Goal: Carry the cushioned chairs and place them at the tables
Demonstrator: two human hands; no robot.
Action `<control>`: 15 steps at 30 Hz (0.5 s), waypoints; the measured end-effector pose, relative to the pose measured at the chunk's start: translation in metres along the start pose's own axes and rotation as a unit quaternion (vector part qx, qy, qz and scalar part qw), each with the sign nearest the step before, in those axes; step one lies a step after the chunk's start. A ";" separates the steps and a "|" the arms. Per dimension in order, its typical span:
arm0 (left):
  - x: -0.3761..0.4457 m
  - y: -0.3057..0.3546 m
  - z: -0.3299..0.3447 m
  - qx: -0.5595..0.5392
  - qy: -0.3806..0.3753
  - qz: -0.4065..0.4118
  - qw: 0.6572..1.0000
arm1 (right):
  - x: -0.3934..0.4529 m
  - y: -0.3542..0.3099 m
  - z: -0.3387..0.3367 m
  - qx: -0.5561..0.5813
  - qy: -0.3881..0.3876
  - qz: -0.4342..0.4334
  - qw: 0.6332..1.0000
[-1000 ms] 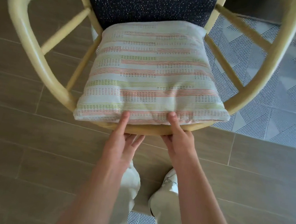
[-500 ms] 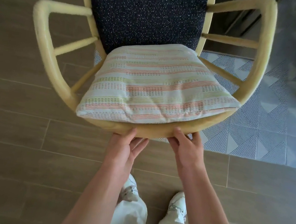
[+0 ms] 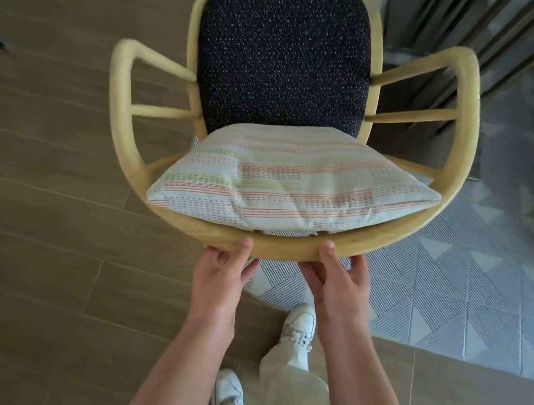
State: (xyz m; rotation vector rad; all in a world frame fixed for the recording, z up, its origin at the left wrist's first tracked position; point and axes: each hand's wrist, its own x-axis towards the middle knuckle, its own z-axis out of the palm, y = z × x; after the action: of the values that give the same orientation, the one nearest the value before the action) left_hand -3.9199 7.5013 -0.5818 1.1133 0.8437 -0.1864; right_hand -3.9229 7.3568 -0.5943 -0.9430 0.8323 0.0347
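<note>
Both the left hand [image 3: 218, 276] and right hand [image 3: 340, 284] grip the chair [image 3: 287, 245] front rim, fingers apparently curled beneath.

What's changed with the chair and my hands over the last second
Both thumbs have slid off the striped cushion onto the chair's front rim. The left hand and right hand now grip that rim, thumbs on top, fingers underneath. The chair sits farther out from you, with its whole dark backrest in view. The cushion stays on the seat.
</note>
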 end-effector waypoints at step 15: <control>0.056 0.099 0.077 -0.040 -0.005 0.047 0.998 | 0.053 -0.082 0.102 0.031 -0.057 -0.020 0.998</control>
State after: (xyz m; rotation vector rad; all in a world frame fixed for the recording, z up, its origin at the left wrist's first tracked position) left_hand -3.7906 7.4972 -0.5353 1.0736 0.7823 -0.0785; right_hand -3.7923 7.3637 -0.5395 -0.8902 0.7065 0.0278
